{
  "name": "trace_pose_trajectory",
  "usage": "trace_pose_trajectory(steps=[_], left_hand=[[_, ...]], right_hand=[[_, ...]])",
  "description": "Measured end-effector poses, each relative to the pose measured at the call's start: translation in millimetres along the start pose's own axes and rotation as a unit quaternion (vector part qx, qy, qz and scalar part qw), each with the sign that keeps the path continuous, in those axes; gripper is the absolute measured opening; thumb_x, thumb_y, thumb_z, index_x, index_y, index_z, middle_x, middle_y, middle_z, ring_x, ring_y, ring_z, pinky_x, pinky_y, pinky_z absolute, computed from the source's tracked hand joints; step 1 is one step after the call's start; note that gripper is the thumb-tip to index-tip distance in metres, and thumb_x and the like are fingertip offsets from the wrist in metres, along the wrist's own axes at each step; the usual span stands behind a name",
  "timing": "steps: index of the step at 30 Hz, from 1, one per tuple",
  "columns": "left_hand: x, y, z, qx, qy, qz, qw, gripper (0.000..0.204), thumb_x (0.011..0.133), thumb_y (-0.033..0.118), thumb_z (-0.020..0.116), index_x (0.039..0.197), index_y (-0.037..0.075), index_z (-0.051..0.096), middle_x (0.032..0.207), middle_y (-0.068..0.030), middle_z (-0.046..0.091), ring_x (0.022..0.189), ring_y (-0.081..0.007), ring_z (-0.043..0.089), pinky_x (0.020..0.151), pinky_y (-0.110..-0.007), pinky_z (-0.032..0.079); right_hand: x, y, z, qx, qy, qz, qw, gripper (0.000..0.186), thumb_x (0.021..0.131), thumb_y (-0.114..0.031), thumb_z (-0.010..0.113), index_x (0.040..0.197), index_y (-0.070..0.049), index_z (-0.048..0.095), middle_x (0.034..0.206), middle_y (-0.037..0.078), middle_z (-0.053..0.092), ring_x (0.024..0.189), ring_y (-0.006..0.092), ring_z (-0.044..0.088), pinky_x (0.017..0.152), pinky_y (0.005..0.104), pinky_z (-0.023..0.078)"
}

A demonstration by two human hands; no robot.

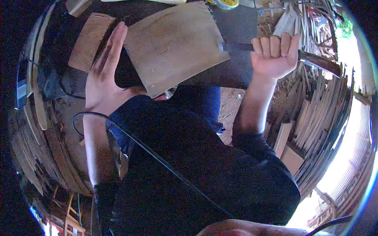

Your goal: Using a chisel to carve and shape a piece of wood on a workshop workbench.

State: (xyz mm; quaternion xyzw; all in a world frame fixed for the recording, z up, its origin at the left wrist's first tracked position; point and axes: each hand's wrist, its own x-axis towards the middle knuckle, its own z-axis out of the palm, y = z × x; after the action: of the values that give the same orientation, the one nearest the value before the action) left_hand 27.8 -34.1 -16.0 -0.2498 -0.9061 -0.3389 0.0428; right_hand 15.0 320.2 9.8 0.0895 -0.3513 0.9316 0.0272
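A flat, roughly rectangular wooden board lies tilted on the dark tabletop, its near corner pointing toward me. My left hand is at the board's left side, fingers stretched out straight and thumb reaching to the near corner; it is open. My right hand is closed in a fist around a long tool. The tool's brown, wood-like end sticks out to the right, and a dark straight part runs left to the board's right edge. What kind of tool it is I cannot make out.
A smaller wooden piece lies left of the board. Something round and yellow is at the far edge. Stacked wood strips stand at the right, more planks at the left. A black cable crosses in front of my torso.
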Motion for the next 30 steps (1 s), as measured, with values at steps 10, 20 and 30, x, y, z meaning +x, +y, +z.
trace_pose_trajectory(steps=[10, 20, 30], left_hand=[[-15.8, -5.1, -2.4, 0.012, 0.023, -0.029, 0.999, 0.122, 0.052, 0.028, 0.091, 0.155, 0.015, 0.028, 0.158, -0.008, 0.035, 0.145, -0.0302, 0.034, 0.118, -0.041, 0.032], [-10.1, -2.7, 1.6, -0.016, -0.005, -0.034, 0.999, 0.12, 0.057, 0.034, 0.09, 0.156, 0.016, 0.025, 0.159, -0.0062, 0.034, 0.147, -0.0281, 0.031, 0.12, -0.041, 0.027], [-10.7, -5.7, -1.2, -0.004, 0.012, -0.012, 1.0, 0.122, 0.05, 0.031, 0.092, 0.154, 0.013, 0.031, 0.156, -0.0108, 0.037, 0.142, -0.0322, 0.039, 0.115, -0.042, 0.037]], right_hand=[[2.3, 3.7, -4.9, 0.057, -0.017, 0.033, 0.998, 0.053, 0.105, -0.052, 0.032, 0.061, -0.021, 0.033, 0.047, -0.006, 0.017, 0.046, 0.0104, 0.011, 0.052, 0.0312, 0.018], [12.6, 15.4, 8.3, -0.025, -0.013, 0.078, 0.997, 0.056, 0.104, -0.054, 0.03, 0.06, -0.021, 0.032, 0.048, -0.005, 0.015, 0.048, 0.0118, 0.011, 0.053, 0.0325, 0.018], [0.1, 45.0, 41.1, 0.001, -0.042, 0.114, 0.993, 0.058, 0.103, -0.056, 0.03, 0.058, -0.02, 0.031, 0.048, -0.004, 0.015, 0.047, 0.0131, 0.01, 0.052, 0.0344, 0.019]])
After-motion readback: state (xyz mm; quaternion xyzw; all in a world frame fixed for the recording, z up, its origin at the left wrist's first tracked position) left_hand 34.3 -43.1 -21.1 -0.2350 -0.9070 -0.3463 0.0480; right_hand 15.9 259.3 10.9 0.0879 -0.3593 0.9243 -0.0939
